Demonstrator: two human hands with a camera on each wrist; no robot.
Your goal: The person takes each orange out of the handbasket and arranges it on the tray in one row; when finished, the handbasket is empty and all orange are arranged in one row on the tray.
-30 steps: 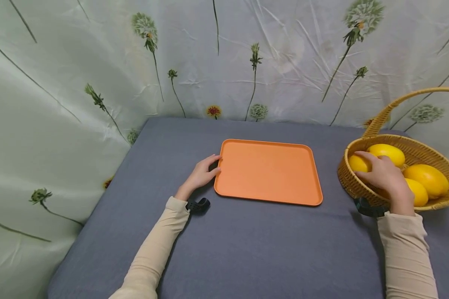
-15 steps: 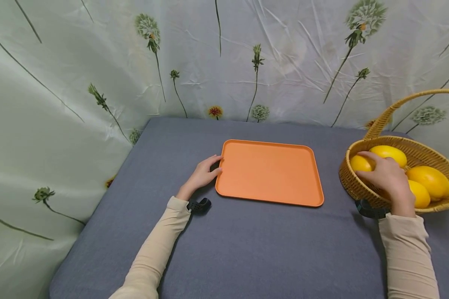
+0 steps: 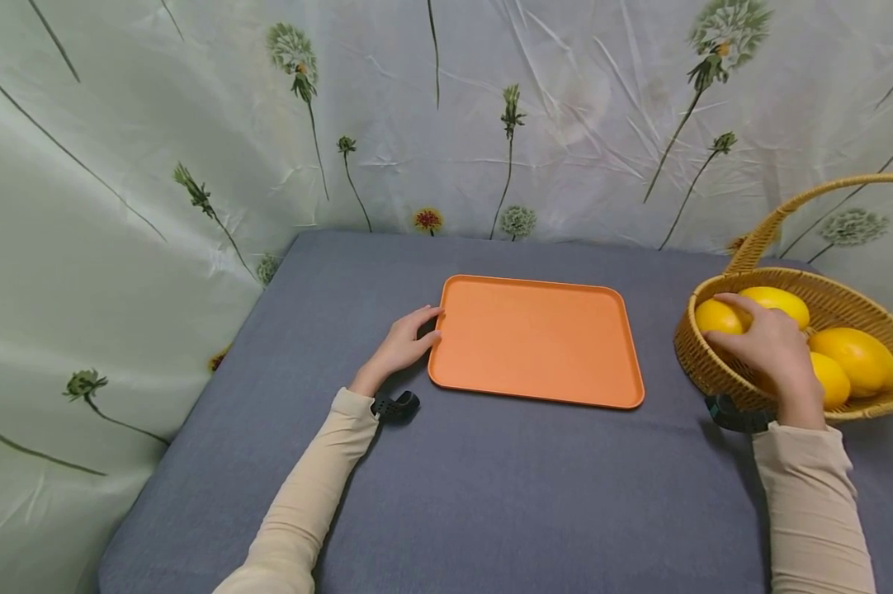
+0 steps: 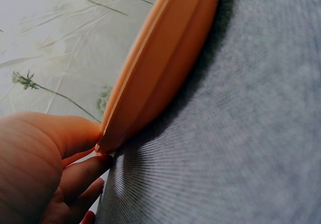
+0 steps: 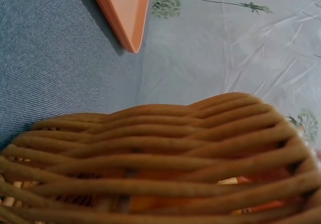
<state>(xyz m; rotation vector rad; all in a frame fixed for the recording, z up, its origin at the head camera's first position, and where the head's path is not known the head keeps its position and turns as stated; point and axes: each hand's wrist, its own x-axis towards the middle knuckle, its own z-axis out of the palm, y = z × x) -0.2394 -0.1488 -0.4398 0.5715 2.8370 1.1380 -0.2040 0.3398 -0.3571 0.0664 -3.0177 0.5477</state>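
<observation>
An orange rectangular tray (image 3: 536,342) lies on the grey-blue tabletop. At its left edge my left hand (image 3: 397,345) pinches the rim between thumb and fingers, plainer in the left wrist view, where the tray's side (image 4: 160,63) rises from the hand. On the right stands a wicker basket (image 3: 690,355) of yellow mangoes. My right hand (image 3: 777,351) reaches into it, thumb and fingers curled round the leftmost mango (image 3: 716,316). In the right wrist view the woven basket wall (image 5: 165,158) hides most of the hand and fruit.
Several other mangoes (image 3: 855,360) sit in the basket, close to the right hand. The basket's tall arched handle (image 3: 777,210) rises behind them. A floral curtain (image 3: 565,124) hangs along the table's back and left sides.
The right hand and the mango it grips have shifted very slightly within the basket. The left hand stays at the tray's edge; the head view has drifted a little.
</observation>
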